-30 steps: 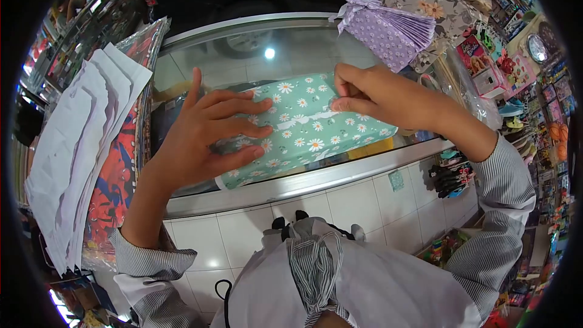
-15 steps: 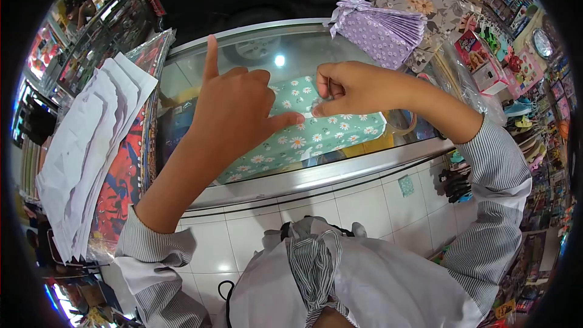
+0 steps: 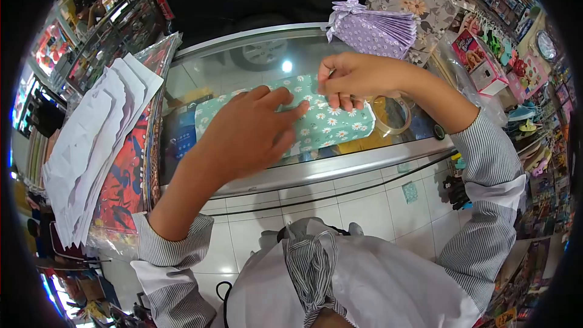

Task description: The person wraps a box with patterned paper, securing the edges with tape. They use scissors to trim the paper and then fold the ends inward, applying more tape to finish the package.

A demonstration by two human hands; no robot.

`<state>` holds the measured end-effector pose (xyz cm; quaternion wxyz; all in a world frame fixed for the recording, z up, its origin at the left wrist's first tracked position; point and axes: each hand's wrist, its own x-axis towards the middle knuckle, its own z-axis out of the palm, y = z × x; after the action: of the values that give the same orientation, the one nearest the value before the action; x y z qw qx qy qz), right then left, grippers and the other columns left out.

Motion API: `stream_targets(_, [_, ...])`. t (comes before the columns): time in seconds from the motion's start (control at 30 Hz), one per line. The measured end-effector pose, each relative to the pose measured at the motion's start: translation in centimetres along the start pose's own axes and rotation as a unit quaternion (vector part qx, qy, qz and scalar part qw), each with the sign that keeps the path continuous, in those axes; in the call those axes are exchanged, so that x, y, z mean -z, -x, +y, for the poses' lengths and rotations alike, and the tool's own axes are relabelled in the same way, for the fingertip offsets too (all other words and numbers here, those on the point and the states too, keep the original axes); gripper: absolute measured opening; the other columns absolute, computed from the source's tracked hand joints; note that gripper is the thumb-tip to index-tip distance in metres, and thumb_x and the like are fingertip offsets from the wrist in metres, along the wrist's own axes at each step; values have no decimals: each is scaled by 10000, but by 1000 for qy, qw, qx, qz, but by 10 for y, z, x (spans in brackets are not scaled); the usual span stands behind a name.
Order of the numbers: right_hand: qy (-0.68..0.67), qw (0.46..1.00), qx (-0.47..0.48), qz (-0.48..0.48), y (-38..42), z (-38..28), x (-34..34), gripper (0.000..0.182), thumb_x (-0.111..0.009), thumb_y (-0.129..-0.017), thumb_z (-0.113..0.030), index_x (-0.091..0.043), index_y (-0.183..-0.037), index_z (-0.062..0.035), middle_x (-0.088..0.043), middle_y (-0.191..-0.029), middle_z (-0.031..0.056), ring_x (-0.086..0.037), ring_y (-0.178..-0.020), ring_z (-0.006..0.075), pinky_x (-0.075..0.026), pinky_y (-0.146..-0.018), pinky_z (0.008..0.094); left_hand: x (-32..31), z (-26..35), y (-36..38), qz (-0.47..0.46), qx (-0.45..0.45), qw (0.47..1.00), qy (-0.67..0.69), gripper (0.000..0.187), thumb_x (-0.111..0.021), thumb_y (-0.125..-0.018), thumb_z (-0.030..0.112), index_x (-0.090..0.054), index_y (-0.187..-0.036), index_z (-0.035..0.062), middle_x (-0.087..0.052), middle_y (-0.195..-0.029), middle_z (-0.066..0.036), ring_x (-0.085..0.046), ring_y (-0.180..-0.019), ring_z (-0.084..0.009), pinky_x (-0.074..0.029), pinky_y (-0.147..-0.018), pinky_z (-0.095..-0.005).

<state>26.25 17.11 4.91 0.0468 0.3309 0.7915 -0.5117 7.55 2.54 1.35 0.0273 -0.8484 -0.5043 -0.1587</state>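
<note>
A package wrapped in green daisy-print paper [image 3: 322,124] lies on the glass counter, partly covered by my hands. My left hand [image 3: 252,130] is over its left part, palm down, with the fingers apart and their tips at the paper near the middle. Just above the package's right part, my right hand [image 3: 352,79] has thumb and index finger pinched together, the other fingers curled. Whatever sits in that pinch is too small to make out. Beside the package's right end is a roll of clear tape [image 3: 398,118].
Torn white paper sheets [image 3: 79,152] lie over patterned wrapping sheets [image 3: 124,188] on the left. A pleated purple floral gift wrap [image 3: 376,31] and a grey floral one [image 3: 413,0] stand at the back right. The counter's metal edge [image 3: 328,167] runs along the front.
My left hand has drawn in its raised index finger and come down over the paper. The package has turned slightly and its near edge sits farther back. My right hand stays pinched near the same spot.
</note>
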Motion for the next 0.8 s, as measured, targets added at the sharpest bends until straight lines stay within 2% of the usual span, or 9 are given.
stream_targets(0.07, [3, 1000, 2, 0, 3, -1, 2, 233, -628, -870, -149, -492, -995, -7, -588, -744, 49, -566, -581, 108, -448, -488, 235, 2, 11, -1, -12, 21, 1000, -13, 425, -587, -837, 236, -589, -1227, 68, -585, -1114, -157, -565, -977, -309, -464, -835, -393])
stream_targets(0.17, [52, 998, 22, 7, 13, -9, 5, 235, -629, -861, -114, -483, -1008, -4, -577, -791, 61, -571, -585, 111, -463, -497, 244, -3, 26, -3, 5, 59, 997, -40, 453, -571, -838, 324, -603, -1178, 27, -604, -1073, -176, -601, -918, -317, -484, -788, -397])
stream_targets(0.27, [56, 996, 60, 24, 13, -18, 8, 257, -641, -841, -76, -471, -1018, -3, -561, -861, 78, -573, -584, 116, -476, -506, 253, -23, 26, -16, 143, 58, 986, -70, 398, -599, -824, 413, -674, -844, 22, -581, -684, -94, -588, -570, -248, -474, -529, -354])
stream_targets(0.37, [1, 993, 115, 28, 9, -20, 8, 308, -649, -814, -26, -453, -1051, -3, -550, -921, 89, -575, -584, 121, -487, -521, 254, -29, 30, -34, 205, 78, 967, -128, 421, -611, -822, 451, -636, -670, 59, -544, -557, -54, -550, -443, -216, -430, -434, -321])
stream_targets(0.47, [-10, 990, 134, 45, 3, -19, 6, 305, -644, -819, -21, -453, -1056, 4, -551, -896, 79, -578, -586, 120, -484, -525, 245, -37, 31, -44, 219, 112, 961, -129, 416, -628, -815, 446, -619, -614, 81, -539, -519, -33, -546, -415, -188, -402, -401, -313])
stream_targets(0.57, [-33, 985, 167, 41, 1, -18, 3, 267, -630, -852, -53, -461, -1049, 10, -552, -867, 65, -586, -590, 115, -477, -522, 235, -35, 39, -47, 188, 184, 953, -150, 350, -647, -832, 394, -670, -674, 82, -621, -614, -54, -609, -496, -214, -452, -473, -325])
stream_targets(0.67, [-21, 988, 144, 43, -1, -16, 1, 209, -599, -905, -133, -489, -1035, -12, -558, -852, 49, -593, -599, 104, -468, -515, 227, -41, 34, -43, 229, 164, 949, -143, 311, -628, -864, 326, -658, -662, 93, -610, -597, -45, -588, -468, -221, -435, -455, -337])
stream_targets(0.77, [77, 974, 190, 98, 22, -18, 6, 192, -562, -946, -213, -514, -1006, -38, -568, -873, 41, -594, -603, 93, -463, -509, 224, -36, 36, -42, 219, 182, 947, -147, 283, -596, -895, 254, -654, -671, 92, -590, -578, -55, -568, -450, -236, -422, -447, -352])
stream_targets(0.8, [45, 970, 206, 120, 35, -16, 11, 254, -579, -932, -268, -527, -1006, -30, -583, -834, 50, -608, -622, 106, -474, -533, 238, -35, 36, -41, 220, 182, 948, -138, 277, -593, -897, 247, -657, -680, 86, -591, -580, -62, -564, -448, -241, -420, -449, -354])
